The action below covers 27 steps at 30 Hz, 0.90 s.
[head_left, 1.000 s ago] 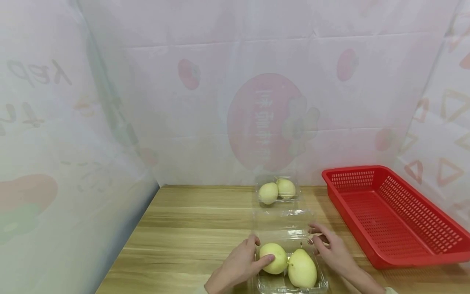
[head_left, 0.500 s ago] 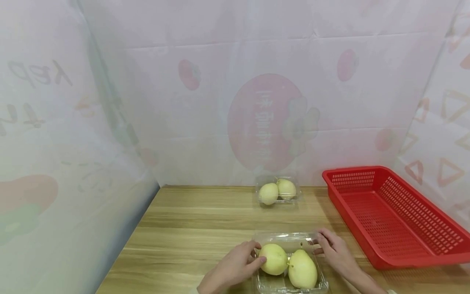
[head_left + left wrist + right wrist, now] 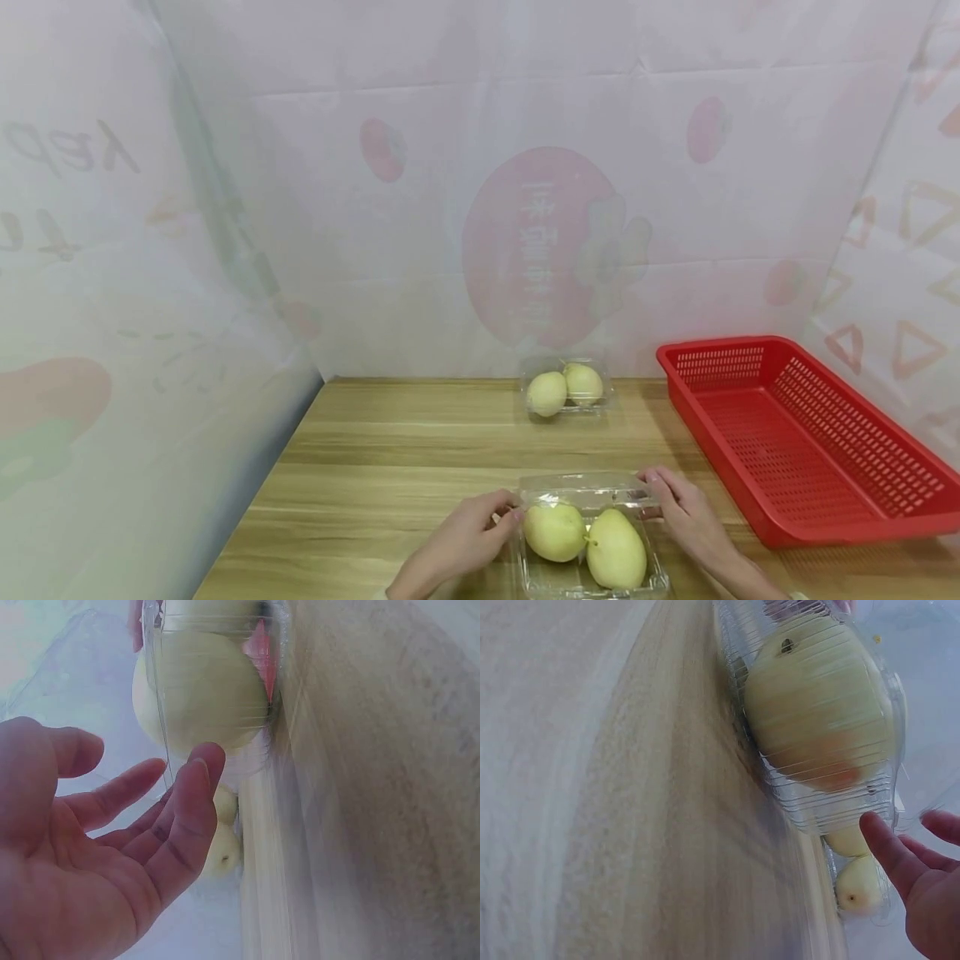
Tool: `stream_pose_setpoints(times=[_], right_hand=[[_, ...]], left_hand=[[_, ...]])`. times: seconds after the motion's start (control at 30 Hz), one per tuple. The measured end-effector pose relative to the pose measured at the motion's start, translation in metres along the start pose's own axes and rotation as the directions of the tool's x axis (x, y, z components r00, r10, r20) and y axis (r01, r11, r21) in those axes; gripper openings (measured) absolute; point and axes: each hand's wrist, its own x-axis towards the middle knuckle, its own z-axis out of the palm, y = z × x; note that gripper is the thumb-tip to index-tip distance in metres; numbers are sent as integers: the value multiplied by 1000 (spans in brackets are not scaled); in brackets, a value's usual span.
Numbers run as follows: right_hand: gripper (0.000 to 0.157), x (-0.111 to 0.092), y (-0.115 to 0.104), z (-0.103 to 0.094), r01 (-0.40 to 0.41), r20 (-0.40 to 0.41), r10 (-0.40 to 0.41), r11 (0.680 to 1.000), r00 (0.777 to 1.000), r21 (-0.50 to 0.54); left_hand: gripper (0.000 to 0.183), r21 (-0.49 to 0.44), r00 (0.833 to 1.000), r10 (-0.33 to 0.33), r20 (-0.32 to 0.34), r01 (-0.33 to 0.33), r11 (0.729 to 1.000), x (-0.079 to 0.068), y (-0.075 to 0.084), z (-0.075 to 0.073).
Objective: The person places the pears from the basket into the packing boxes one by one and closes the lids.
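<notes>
Two yellow-green pears lie side by side in a clear plastic clamshell box at the table's near edge. Its transparent lid tilts forward over the fruit from the hinge at the back. My left hand is at the box's left side; in the left wrist view its loosely bent fingers touch the lid's edge, the thumb apart. On the other side, my right hand has its fingertips at the lid's far right corner. The right wrist view shows those fingers nearly straight against the box's ribbed end.
A second clear box with two pears stands at the back of the wooden table, by the printed cloth wall. On the right sits a red perforated plastic basket, close to my right forearm.
The lid has swung up from lying back behind the box and now leans over the pears. My left thumb has moved off the left pear to the box's edge; the right hand stays near the lid's corner.
</notes>
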Motion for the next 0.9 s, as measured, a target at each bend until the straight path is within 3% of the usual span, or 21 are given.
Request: stream_pose_setpoints(times=[0.27, 0.47, 0.67, 0.9], right_hand=[[33, -1, 2, -1, -14, 27, 12, 997, 1000, 78], [30, 0, 3, -2, -14, 25, 15, 999, 1000, -30], [14, -1, 3, -2, 9, 17, -7, 990, 1000, -144], [9, 0, 3, -5, 90, 65, -81, 983, 995, -159]], left_hand=[[49, -118, 996, -93, 19, 94, 988, 1, -1, -2], [56, -177, 991, -130, 19, 131, 975, 1, -4, -2], [54, -118, 993, -115, 11, 116, 986, 3, -3, 0], [48, -18, 995, -104, 11, 104, 994, 3, -4, 1]])
